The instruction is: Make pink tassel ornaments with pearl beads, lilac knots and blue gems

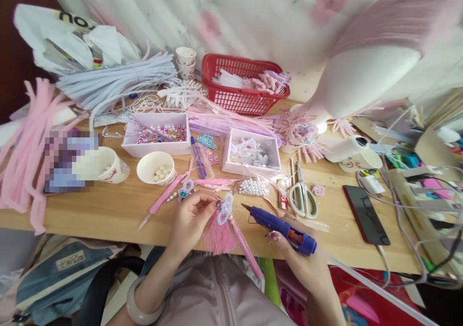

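Observation:
Between the thumb and fingers of my left hand (197,215) is a pale lilac looped ornament (224,209). A pink tassel (219,234) hangs below it, and a pink stick-like piece (248,251) slants down beside the tassel. My right hand (294,256) is wrapped round a blue hot glue gun (284,229). Its nozzle points left at the ornament, a short gap away. Just beyond my left hand lies a similar looped piece with a teal gem (185,191), by a pink stick with a clear tip (162,200). White pearl beads (253,187) lie past the nozzle.
Scissors (303,198) and a phone (365,214) lie to the right. Behind are a gem box (157,148), a second small box (252,168), a bead cup (156,156) and a red basket (246,101). A white cord (379,290) trails at lower right.

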`<state>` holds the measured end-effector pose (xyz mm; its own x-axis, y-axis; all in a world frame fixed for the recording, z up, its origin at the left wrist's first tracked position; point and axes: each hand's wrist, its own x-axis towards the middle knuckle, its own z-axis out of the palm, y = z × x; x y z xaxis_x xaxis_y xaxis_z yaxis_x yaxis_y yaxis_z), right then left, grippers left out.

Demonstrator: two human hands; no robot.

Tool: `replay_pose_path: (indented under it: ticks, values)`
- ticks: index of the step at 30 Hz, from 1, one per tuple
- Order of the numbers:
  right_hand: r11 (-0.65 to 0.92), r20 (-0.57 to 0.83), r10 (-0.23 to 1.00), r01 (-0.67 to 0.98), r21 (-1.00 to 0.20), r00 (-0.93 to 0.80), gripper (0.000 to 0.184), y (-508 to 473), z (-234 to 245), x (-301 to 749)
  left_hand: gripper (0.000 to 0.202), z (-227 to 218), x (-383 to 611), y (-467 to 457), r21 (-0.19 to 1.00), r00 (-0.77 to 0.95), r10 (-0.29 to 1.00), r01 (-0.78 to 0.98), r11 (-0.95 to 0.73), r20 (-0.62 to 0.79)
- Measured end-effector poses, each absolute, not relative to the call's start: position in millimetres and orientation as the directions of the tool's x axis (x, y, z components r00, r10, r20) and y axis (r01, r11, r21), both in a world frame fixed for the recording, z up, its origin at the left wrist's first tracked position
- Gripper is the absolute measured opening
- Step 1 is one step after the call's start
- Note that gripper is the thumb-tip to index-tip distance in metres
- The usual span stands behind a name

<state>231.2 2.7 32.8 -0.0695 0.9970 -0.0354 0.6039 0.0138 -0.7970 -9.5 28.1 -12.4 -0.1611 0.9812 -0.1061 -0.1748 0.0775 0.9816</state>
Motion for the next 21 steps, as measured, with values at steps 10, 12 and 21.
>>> replay_pose_path:
  ticks: [10,12,21]
  values:
    - [-0.496,0.026,0.725,0.549,-0.673,0.688,0.058,66.7,36.7,342.6,0.030,-18.6,-14.2,28.5,0.972,-0.187,0.963,-0.174,0.159,-0.191]
    - [-0.509,0.011,0.735,0.562,-0.652,0.678,0.058,78.2,34.8,351.5,0.032,-22.1,-16.2,28.0,0.968,-0.176,0.962,-0.175,0.178,-0.208]
    - [-0.510,-0.169,0.856,0.740,-0.438,0.490,0.048,13.6,34.8,380.7,0.026,-16.7,-6.7,28.9,0.980,-0.183,0.977,-0.184,0.071,-0.106]
